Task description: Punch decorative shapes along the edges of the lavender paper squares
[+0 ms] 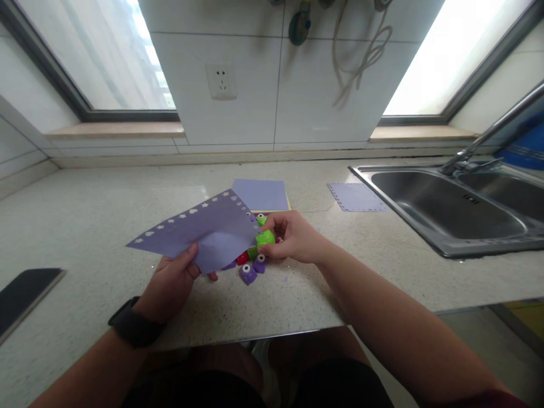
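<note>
Left of centre in the frame, the left hand point(173, 283) pinches a shape-punched purple paper sheet point(191, 229); at centre, the right hand point(300, 238) grips a green craft punch point(266, 238) at the sheet's right edge, with 2 purple punches point(249, 276) lower down.

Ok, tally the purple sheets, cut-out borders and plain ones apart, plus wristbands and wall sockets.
Purple sheets with cut-out borders: 2 (one in the left hand, pointed sheet; one by the sink, flat sheet)
Plain purple sheet: 1, the top one at the back
Black wristband: 1
Wall socket: 1
Total: 5
</note>
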{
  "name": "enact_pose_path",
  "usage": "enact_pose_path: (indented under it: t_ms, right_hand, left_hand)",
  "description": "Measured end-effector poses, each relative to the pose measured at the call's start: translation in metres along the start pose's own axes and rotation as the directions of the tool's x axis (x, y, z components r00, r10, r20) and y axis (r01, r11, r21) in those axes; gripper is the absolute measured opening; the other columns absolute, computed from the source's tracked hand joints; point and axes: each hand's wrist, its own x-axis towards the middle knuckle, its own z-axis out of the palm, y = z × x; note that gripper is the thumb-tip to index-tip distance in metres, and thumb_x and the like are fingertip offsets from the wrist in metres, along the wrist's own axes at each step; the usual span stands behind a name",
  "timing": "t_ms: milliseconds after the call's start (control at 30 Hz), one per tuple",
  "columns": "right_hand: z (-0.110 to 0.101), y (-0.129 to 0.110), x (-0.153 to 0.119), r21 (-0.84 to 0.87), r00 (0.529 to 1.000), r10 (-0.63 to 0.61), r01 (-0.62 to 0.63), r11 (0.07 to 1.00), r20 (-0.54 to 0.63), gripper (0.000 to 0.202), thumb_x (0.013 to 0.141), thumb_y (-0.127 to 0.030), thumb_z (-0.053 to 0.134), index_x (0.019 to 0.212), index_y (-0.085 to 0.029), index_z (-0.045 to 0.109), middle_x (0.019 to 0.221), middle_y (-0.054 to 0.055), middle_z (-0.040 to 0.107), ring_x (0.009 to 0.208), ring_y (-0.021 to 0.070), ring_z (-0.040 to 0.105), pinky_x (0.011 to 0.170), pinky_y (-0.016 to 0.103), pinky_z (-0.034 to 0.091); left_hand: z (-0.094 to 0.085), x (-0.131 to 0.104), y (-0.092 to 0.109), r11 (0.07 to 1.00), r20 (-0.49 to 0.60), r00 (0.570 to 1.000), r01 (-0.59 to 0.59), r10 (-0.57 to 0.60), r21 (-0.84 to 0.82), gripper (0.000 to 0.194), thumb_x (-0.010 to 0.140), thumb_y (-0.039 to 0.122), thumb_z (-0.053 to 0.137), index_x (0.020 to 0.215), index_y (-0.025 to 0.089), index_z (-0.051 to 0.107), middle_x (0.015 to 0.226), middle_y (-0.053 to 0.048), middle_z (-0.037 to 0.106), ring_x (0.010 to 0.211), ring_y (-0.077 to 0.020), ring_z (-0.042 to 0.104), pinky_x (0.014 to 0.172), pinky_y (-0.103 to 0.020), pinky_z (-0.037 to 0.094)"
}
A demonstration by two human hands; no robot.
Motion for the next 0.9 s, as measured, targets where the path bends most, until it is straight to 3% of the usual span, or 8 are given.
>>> enact_pose_path:
  t_ms: [300,433,533,667,900]
  right_hand:
    - [-0.003,-0.003,-0.001,-0.032,0.999,-0.009,0.011,0.999,0.038,0.035,0.063,-0.022,0.089,0.082,-0.019,0.06,0.064,-0.004,0.064,0.053,0.0085,0.055,0.046,0.02,0.04]
    - [-0.012,-0.004,-0.002,-0.057,0.998,0.009,-0.006,0.998,0.061,0.035,0.069,-0.027,0.089,0.09,-0.019,0.063,0.071,-0.002,0.067,0.058,0.0113,0.06,0.049,0.023,0.044]
    - [-0.021,-0.005,-0.001,-0.042,0.999,-0.017,0.019,0.999,0.049,0.032,0.071,-0.029,0.089,0.091,-0.018,0.066,0.079,0.002,0.07,0.067,0.0127,0.063,0.06,0.026,0.05]
    - [-0.03,-0.005,0.003,-0.003,0.996,-0.065,0.065,0.998,-0.064,0.029,0.077,-0.036,0.085,0.089,-0.017,0.067,0.08,0.003,0.07,0.068,0.0126,0.061,0.063,0.028,0.049]
    - [-0.036,0.0,0.009,-0.166,0.954,-0.11,0.065,0.984,-0.278,0.026,0.081,-0.041,0.08,0.088,-0.019,0.07,0.073,0.0,0.061,0.066,0.0134,0.052,0.06,0.029,0.04]
  left_hand:
    - [-0.015,0.006,-0.013,0.984,0.04,0.995,-0.095,0.09,0.151,0.02,0.083,0.037,0.081,0.078,0.021,0.071,0.076,-0.005,0.075,0.057,-0.0219,0.069,0.053,-0.033,0.063]
    - [-0.016,0.008,-0.018,0.986,0.024,0.995,-0.102,0.1,0.135,0.014,0.086,0.032,0.077,0.084,0.019,0.073,0.082,-0.005,0.075,0.057,-0.0213,0.069,0.052,-0.033,0.063]
    - [-0.014,0.01,-0.018,0.993,-0.018,0.994,-0.104,0.105,0.062,0.013,0.086,0.027,0.074,0.094,0.018,0.072,0.092,-0.006,0.077,0.059,-0.021,0.069,0.047,-0.033,0.062]
    - [-0.014,0.012,-0.019,0.995,-0.004,0.995,-0.103,0.103,0.002,0.021,0.085,0.027,0.075,0.1,0.014,0.069,0.098,-0.009,0.077,0.063,-0.0218,0.071,0.044,-0.032,0.06]
    - [-0.018,0.014,-0.022,0.994,0.035,0.994,-0.101,0.102,-0.031,0.025,0.086,0.028,0.077,0.104,0.013,0.067,0.102,-0.009,0.075,0.062,-0.0209,0.071,0.041,-0.033,0.06]
